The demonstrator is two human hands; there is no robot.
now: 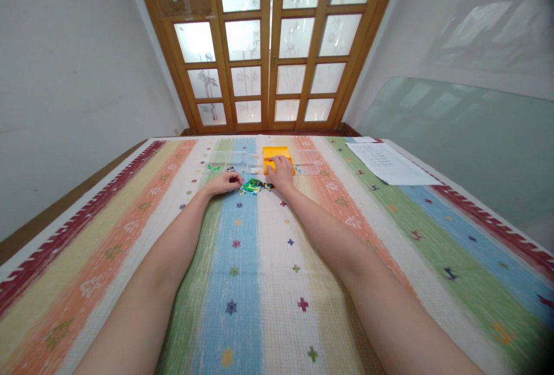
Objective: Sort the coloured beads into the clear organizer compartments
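Small colourful pieces, many of them green, lie in a loose pile (254,186) on the tablecloth between my hands. My left hand (227,182) rests at the pile's left edge with thumb and fingertips pinched together; whatever they hold is too small to make out. Over a yellow-orange box (277,151) behind the pile is my right hand (281,171), its fingers bent and a gap showing between thumb and index finger. A clear compartment tray (216,158) extends left of the box, with a few green pieces (213,168) and some dark pieces (229,169) in it.
More clear compartments (306,161) lie right of the yellow-orange box, with small blue pieces in them. Printed paper sheets (392,162) rest at the table's far right. A striped cloth (234,288) covers the table. Wood-framed glass doors (268,75) stand behind it.
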